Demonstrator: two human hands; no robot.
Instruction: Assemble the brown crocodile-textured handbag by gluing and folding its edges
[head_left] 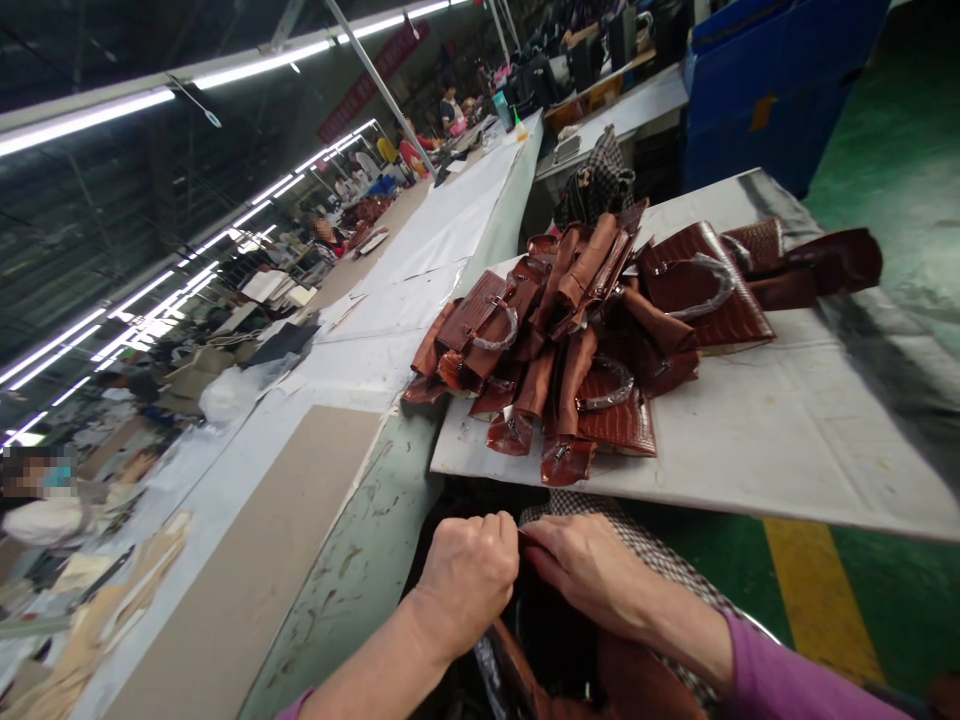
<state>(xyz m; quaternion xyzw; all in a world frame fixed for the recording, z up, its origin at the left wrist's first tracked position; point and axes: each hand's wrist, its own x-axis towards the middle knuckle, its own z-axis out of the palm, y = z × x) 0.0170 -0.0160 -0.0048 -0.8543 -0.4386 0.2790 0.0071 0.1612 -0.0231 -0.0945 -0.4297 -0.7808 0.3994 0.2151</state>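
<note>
My left hand is closed in a fist in front of my lap. Close beside it, my right hand is closed with its fingers bent down and pressed together. A thin brownish edge shows between the two hands; what they grip is mostly hidden behind the fingers. Below them, a brown leather bag piece lies over my lap, partly in dark shadow. Ahead, a heap of reddish-brown crocodile-pattern bag parts lies on a white-topped table. Several of the parts have handles wrapped in clear plastic.
A long white workbench runs away on the left, with a grey-brown board on it. A blue container stands at the far right. Checked cloth hangs behind my right hand. Other people sit along the benches.
</note>
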